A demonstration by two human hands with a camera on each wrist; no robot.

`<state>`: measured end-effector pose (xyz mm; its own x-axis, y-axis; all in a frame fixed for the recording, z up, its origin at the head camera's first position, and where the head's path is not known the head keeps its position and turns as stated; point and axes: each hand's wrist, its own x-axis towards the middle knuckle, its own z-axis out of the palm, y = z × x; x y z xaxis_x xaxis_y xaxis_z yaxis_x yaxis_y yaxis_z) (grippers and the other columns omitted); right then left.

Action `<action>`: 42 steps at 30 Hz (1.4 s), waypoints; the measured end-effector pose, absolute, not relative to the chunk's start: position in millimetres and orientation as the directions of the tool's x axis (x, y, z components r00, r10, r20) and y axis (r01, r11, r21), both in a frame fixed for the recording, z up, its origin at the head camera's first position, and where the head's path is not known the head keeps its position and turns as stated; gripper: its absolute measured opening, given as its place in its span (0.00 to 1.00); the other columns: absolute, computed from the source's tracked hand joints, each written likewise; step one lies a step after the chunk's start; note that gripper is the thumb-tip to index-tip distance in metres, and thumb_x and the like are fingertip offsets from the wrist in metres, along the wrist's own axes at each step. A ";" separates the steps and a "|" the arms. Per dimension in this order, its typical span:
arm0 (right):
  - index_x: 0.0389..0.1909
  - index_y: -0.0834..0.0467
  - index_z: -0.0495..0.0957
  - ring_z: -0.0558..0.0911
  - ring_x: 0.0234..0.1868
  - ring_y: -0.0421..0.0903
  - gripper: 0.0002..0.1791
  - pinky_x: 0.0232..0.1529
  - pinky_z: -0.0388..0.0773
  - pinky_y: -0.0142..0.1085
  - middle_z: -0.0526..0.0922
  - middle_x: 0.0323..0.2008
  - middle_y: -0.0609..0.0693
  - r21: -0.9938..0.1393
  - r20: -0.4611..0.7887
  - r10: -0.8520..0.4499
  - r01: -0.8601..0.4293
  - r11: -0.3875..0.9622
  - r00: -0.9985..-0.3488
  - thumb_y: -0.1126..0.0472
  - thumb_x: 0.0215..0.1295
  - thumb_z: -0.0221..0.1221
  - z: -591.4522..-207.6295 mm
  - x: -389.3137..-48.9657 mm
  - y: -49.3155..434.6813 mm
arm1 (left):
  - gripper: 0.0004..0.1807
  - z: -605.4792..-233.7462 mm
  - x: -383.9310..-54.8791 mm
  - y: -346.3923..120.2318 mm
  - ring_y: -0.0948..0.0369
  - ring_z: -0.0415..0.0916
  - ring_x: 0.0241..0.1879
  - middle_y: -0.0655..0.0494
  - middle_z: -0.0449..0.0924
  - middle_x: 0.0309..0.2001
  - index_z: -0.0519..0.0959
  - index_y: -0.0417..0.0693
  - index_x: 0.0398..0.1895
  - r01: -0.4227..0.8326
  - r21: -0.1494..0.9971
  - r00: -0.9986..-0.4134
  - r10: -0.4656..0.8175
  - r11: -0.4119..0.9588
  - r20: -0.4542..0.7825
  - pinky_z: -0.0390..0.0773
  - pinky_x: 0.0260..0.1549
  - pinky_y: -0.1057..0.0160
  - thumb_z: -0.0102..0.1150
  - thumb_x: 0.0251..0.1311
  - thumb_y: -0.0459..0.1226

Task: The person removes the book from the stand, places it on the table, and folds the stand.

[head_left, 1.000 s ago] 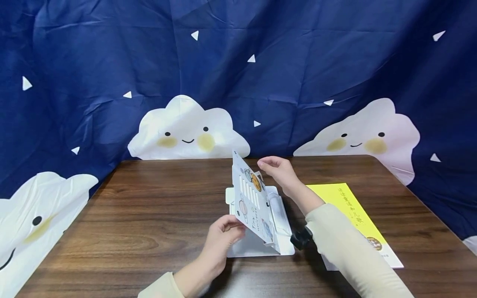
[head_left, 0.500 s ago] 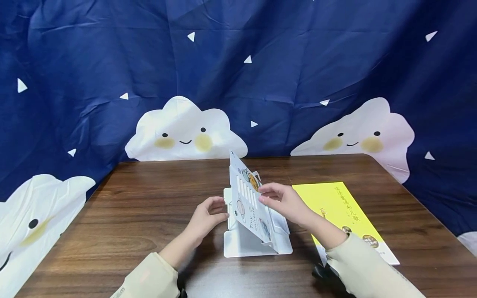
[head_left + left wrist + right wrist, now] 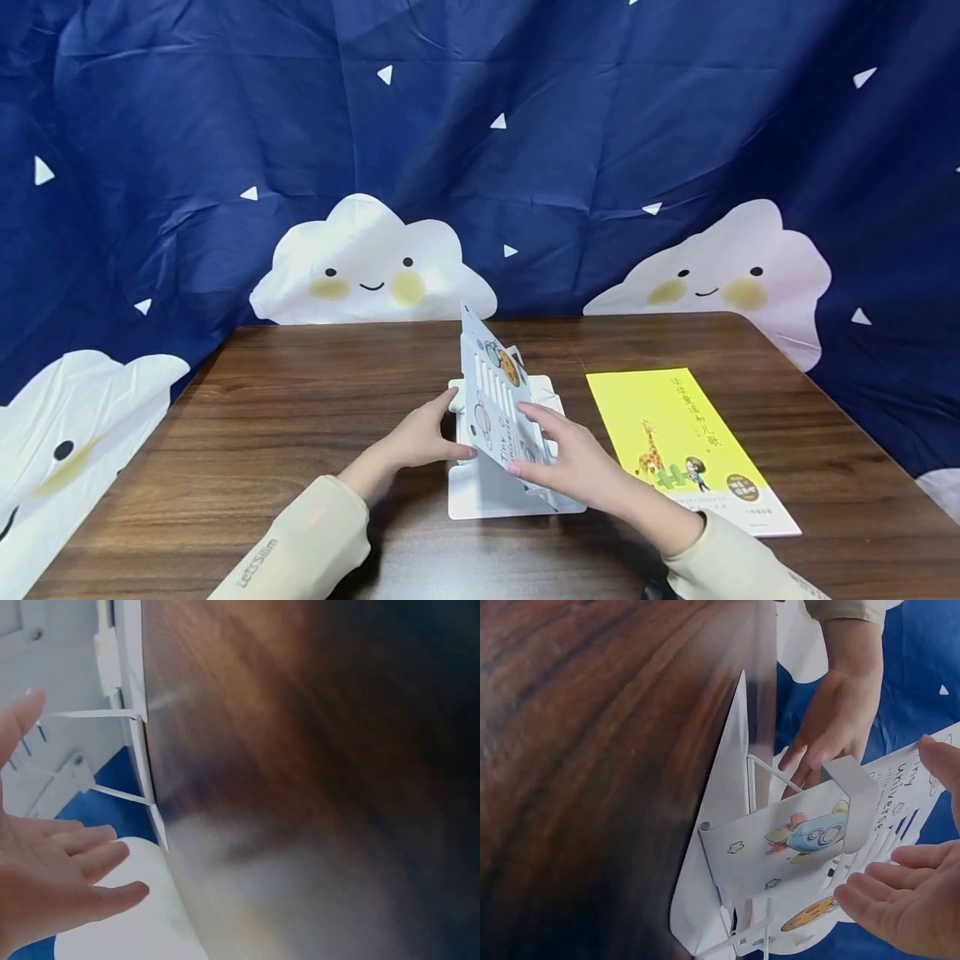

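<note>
Head view: yellow book (image 3: 693,454) near bookstand (image 3: 497,400)

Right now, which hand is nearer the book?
Right: the right hand is on the same side of the stand as the book; the left hand is on the other.

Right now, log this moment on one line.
Tiny universe bookstand: unfolded on wooden table | left hand: at its back | right hand: at its printed front | both contacts: unclear | yellow giraffe book: flat, right of bookstand
</note>
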<state>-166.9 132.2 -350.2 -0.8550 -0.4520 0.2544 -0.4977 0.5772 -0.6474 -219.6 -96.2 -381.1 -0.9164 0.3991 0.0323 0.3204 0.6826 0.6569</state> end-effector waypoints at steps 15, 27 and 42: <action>0.55 0.64 0.65 0.67 0.53 0.49 0.41 0.45 0.70 0.40 0.66 0.55 0.56 -0.638 0.260 -0.419 -0.481 0.601 -0.870 0.41 0.45 0.61 -374.3 -150.9 129.5 | 0.38 -389.3 -228.2 -85.2 0.61 0.70 0.40 0.52 0.74 0.45 0.63 0.48 0.57 0.445 0.629 -0.860 0.499 0.637 0.104 0.70 0.40 0.61 0.65 0.37 0.44; 0.51 0.63 0.70 0.71 0.48 0.45 0.33 0.41 0.73 0.39 0.72 0.50 0.55 -0.618 0.315 -0.372 -0.486 0.618 -0.873 0.48 0.46 0.63 -374.0 -149.9 125.1 | 0.38 -388.8 -232.6 -84.9 0.58 0.69 0.44 0.51 0.74 0.46 0.66 0.47 0.56 0.429 0.673 -0.861 0.497 0.603 0.105 0.68 0.44 0.59 0.67 0.35 0.41; 0.52 0.66 0.68 0.68 0.52 0.50 0.31 0.38 0.74 0.35 0.68 0.52 0.60 -0.721 0.269 -0.367 -0.439 0.536 -0.890 0.50 0.51 0.60 -376.3 -145.8 125.1 | 0.39 -392.6 -232.8 -87.1 0.57 0.67 0.48 0.51 0.73 0.48 0.66 0.46 0.56 0.391 0.739 -0.874 0.473 0.549 0.111 0.66 0.47 0.57 0.68 0.35 0.41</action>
